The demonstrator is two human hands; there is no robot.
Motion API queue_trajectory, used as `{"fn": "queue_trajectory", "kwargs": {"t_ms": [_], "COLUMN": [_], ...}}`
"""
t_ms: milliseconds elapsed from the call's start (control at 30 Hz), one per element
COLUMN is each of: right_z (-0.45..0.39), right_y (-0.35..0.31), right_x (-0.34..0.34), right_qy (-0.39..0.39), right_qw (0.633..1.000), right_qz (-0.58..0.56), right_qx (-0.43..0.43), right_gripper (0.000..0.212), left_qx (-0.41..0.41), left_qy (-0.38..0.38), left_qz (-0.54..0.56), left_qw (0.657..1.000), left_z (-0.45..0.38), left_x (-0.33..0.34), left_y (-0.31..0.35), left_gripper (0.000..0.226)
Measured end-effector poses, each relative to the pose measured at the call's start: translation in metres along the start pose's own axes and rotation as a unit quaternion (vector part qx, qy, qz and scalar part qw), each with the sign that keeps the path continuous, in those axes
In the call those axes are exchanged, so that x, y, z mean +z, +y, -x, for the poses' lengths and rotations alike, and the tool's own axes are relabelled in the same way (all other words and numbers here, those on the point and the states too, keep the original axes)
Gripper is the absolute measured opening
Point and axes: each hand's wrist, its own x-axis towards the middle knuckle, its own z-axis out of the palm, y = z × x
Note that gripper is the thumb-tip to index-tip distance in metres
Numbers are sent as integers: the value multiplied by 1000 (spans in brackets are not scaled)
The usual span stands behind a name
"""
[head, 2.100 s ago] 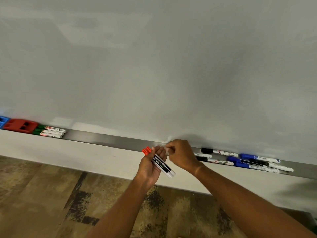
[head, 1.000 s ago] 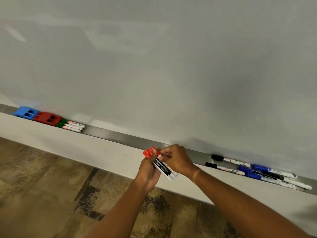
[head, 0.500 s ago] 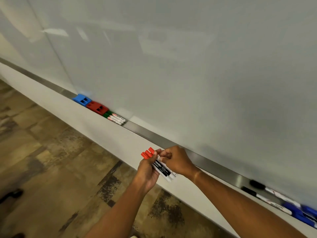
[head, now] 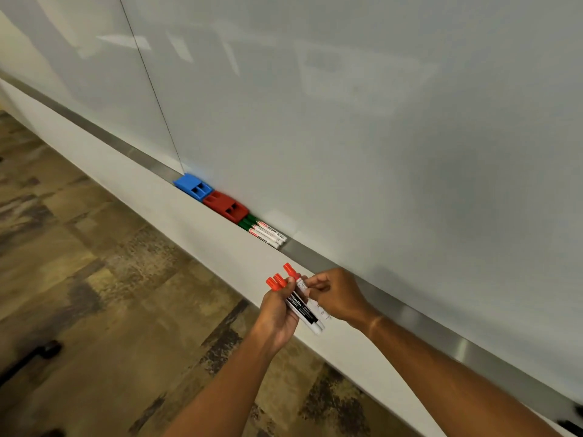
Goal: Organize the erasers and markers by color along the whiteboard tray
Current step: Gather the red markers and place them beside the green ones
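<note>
My left hand (head: 279, 313) grips a bundle of three red-capped markers (head: 299, 302), caps pointing up and left. My right hand (head: 336, 296) pinches the barrel of the uppermost marker of that bundle. Both hands hover just in front of the metal whiteboard tray (head: 410, 313). Farther left on the tray lie a blue eraser (head: 193, 186), a red eraser (head: 225, 205) touching it, and three green-capped markers (head: 263, 231) side by side right after the red eraser.
The whiteboard (head: 347, 121) fills the upper view, with a white wall strip (head: 189, 222) below the tray. A patterned brown floor (head: 94, 294) lies to the left. A dark object (head: 34, 354) lies on the floor at the left. At the far right edge, a dark marker tip (head: 571, 424) shows.
The view has swung left: the erasers and green markers moved toward the centre, and the black and blue markers slid out on the right. Both hands still hold the red markers.
</note>
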Motion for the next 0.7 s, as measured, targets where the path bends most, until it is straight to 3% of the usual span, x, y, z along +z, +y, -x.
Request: {"fn": "queue_trajectory", "kwargs": {"t_ms": [167,333,533,667,700], "right_z": [-39,-72,-98,-109,-110], "right_y": [-16,-15,-8,-4,-3], "right_x": [5,13,22,25,25], "right_qy": [81,65,34,22,24], "right_qw": [987,965,962,966,967], "right_qz": [136,255,267,252,247], "right_qx": [-3,12,38,45,48], "right_gripper": [20,22,22,4,10], "left_qx": [-9,-12,6,8,8], "left_qy": [23,31,47,55,56], "left_qz": [-11,-2,9,12,12], "left_qw": [1000,999,999,998,998], "left_z": [-23,-37,-48,-54,-55], "left_x": [-20,-32,-37,-36,-37], "left_y": [22,30,41,41,41], "left_gripper": [26,25,26,26,26]}}
